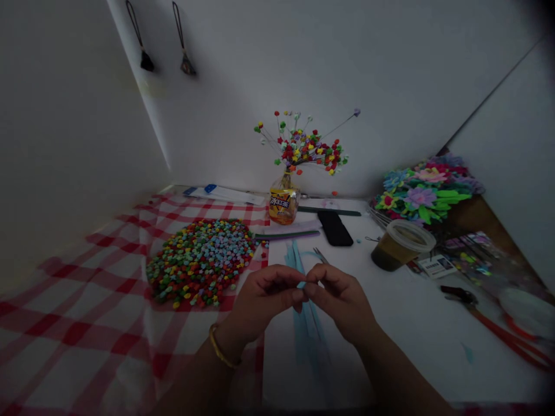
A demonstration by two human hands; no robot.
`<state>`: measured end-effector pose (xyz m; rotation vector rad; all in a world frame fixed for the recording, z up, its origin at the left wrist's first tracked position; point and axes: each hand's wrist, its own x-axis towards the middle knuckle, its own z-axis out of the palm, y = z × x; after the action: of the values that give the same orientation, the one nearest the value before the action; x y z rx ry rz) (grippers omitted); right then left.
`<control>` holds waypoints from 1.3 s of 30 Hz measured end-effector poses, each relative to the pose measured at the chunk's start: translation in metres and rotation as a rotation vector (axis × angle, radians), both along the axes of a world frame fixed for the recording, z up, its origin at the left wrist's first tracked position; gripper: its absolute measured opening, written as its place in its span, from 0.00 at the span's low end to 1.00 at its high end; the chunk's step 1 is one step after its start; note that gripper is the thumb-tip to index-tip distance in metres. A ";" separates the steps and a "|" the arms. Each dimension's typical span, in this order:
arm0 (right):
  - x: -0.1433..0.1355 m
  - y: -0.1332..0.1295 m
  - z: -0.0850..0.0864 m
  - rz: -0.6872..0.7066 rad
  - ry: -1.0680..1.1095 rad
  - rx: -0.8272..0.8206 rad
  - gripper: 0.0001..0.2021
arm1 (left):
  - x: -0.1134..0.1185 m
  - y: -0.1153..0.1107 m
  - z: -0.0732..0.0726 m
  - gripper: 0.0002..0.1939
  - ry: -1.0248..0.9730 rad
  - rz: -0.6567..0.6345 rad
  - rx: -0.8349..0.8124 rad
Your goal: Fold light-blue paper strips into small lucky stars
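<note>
A small light blue folded paper piece (302,285) is pinched between the fingertips of both hands. My left hand (273,292), with a gold bracelet at the wrist, grips it from the left. From the right, the thumb and forefinger of my right hand (336,294) close on it too, so the fingertips hide most of it. Light blue paper strips (309,329) lie on the white surface below and behind the hands. A pair of scissors (319,255) rests just beyond the fingers.
Many colourful paper stars (203,260) lie piled at left. Behind stand a bottle (282,202) of star stems and a black phone (335,228). Rightward are a plastic tub (401,245), pliers (459,294) and fuzzy flowers (425,190). A red checked cloth (99,300) covers the left side.
</note>
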<state>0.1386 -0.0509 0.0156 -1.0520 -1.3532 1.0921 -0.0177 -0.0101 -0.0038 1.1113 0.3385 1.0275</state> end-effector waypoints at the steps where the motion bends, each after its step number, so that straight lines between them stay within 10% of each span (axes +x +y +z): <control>1: 0.000 0.000 0.000 0.011 0.022 -0.017 0.07 | 0.000 -0.001 0.000 0.08 0.005 -0.007 0.005; 17: 0.003 0.002 0.005 -0.012 -0.121 -0.045 0.05 | -0.004 -0.002 0.007 0.05 0.164 0.009 -0.036; 24: -0.001 0.001 0.010 -0.008 -0.205 -0.054 0.05 | -0.008 0.000 0.006 0.04 0.308 0.121 0.196; 32: -0.003 0.008 -0.006 -0.114 -0.046 -0.007 0.07 | 0.003 -0.001 0.005 0.04 0.161 0.154 -0.029; 39: -0.003 0.011 -0.008 -0.176 -0.144 0.073 0.09 | -0.001 -0.002 0.001 0.04 0.407 0.573 0.608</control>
<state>0.1357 -0.0396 0.0073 -1.1898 -1.3752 0.8444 -0.0184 -0.0119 -0.0030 1.8453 0.7293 1.4581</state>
